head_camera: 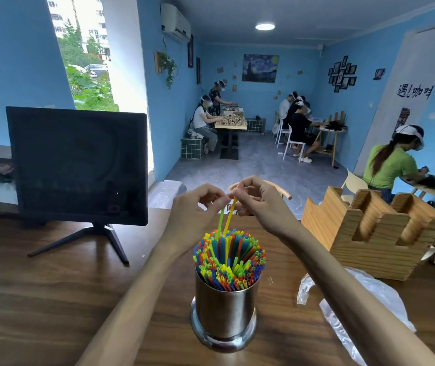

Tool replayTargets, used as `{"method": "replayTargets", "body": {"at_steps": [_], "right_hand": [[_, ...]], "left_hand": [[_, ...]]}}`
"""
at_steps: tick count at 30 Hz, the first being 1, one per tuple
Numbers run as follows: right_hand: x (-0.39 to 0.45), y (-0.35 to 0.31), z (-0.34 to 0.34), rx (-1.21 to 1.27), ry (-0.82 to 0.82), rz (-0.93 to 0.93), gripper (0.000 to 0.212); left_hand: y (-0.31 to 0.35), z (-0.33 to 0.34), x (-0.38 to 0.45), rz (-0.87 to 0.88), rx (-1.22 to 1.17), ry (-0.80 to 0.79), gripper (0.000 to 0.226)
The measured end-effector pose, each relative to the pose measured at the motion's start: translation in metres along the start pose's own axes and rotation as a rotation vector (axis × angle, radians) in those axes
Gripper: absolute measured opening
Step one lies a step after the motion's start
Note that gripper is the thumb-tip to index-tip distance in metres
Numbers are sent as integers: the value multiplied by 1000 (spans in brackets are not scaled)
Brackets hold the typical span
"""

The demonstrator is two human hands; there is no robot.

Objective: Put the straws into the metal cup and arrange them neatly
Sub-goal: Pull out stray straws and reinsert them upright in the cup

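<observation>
**Blue café room, wooden counter: straw cup nearly filled**

Setting: blue-walled room with other seated people in the background; dark wooden counter (52, 299) in the foreground.

Item 1. Metal cup (224, 310), upright at the near centre of the counter, on a flared shiny base. Contents: a dense bundle of coloured straws (230, 265) in blue, yellow, green and orange-red, fanning outward above the rim, with a hollow in the middle of the bundle.

Item 2. Green straw (220, 221) and yellow straw (230, 216), raised above the bundle, lower ends dipping into it at the far side. The left hand (197, 207) pinches the top of the green one; the right hand (256, 199) pinches the top of the yellow one.

Item 3. Crumpled clear plastic bag (356, 307), right of the cup; no straws visible in it.

Item 4. Wooden holder (369, 233), far right; slot contents cannot be told.

Item 5. Dark monitor (79, 165) on a stand, left.

Progress, judged: loading looks almost complete; the two held straws remain to be seated, and the splayed bundle evened up.
</observation>
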State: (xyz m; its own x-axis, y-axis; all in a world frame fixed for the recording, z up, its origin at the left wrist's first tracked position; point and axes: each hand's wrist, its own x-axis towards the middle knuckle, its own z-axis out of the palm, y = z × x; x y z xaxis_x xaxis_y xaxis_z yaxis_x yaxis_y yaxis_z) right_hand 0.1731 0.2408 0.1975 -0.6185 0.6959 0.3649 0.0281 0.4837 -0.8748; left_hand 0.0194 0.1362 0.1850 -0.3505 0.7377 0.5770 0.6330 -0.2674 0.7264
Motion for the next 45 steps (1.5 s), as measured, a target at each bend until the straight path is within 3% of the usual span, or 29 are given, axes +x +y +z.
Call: {"method": "replayTargets", "body": {"at_steps": [4,9,11,14,18,19,24,27,29,32,34,36,40,43,45], "right_hand": [[-6,-7,8,66,-39,-41,20],[-10,-28,11,86,65,-174,23],[-7,-36,8,49,110,-263,28],[-1,-49,1,33,252,-349,27],[-4,-64,-4,104,385,-439,18],[-7,-66,-2,98,375,-461,18],[-32,-60,12,-65,206,-579,27],[-40,-48,11,-249,189,-710,18],[-43,-33,9,-345,163,-796,14],[-47,-6,7,-506,109,-866,12],[-47,12,5,-643,40,-826,19],[-44,24,3,-590,-8,-657,25],[-27,40,-2,-405,118,-301,20],[-14,43,-1,-474,-57,-169,5],[-10,42,5,-509,-115,-155,5]], "left_hand": [[22,-3,9,-83,-213,62,13],[45,-9,14,-57,-278,94,6],[50,-11,12,-10,-237,179,5],[54,-14,3,-53,-135,288,38],[66,-19,-7,-503,-232,-279,66],[65,-18,-7,-554,-315,-344,68],[52,-22,6,-663,-687,-94,40],[44,-28,16,-690,-782,-94,28],[40,-31,21,-657,-809,-90,27],[41,-31,23,-533,-665,-45,26],[41,-29,23,-433,-532,-23,28],[36,-25,21,-322,-371,15,34],[20,-14,11,-145,-175,-9,66],[13,-12,2,-23,-88,-47,96],[11,-14,0,17,-49,-68,98]]}}
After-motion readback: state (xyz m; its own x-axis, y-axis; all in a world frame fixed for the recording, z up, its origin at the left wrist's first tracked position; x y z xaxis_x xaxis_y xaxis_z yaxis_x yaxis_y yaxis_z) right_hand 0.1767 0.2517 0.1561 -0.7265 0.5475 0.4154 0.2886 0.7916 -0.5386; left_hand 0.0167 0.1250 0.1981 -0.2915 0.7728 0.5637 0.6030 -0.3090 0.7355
